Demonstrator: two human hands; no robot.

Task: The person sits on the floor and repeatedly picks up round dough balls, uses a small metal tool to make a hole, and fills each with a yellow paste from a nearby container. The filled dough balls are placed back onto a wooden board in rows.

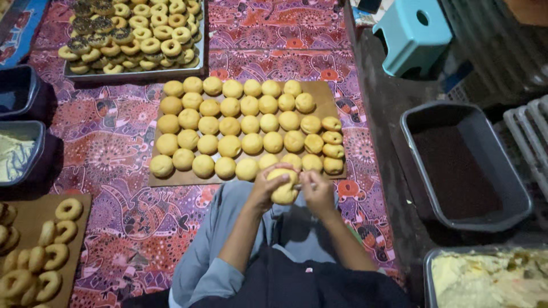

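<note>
Cupping a round yellow bun (283,193) in the left hand (266,187); pinching its side with the right hand (317,191), above the brown board (326,104).

A round, pale-yellow bun (283,193) sits lifted off the mat, smooth and plump, cupped between both hands just in front of the brown board, close to the nearest row of matching buns

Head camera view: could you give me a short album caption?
Both hands, left hand and right hand, hold a round yellow bun above a brown board of similar buns.
</note>
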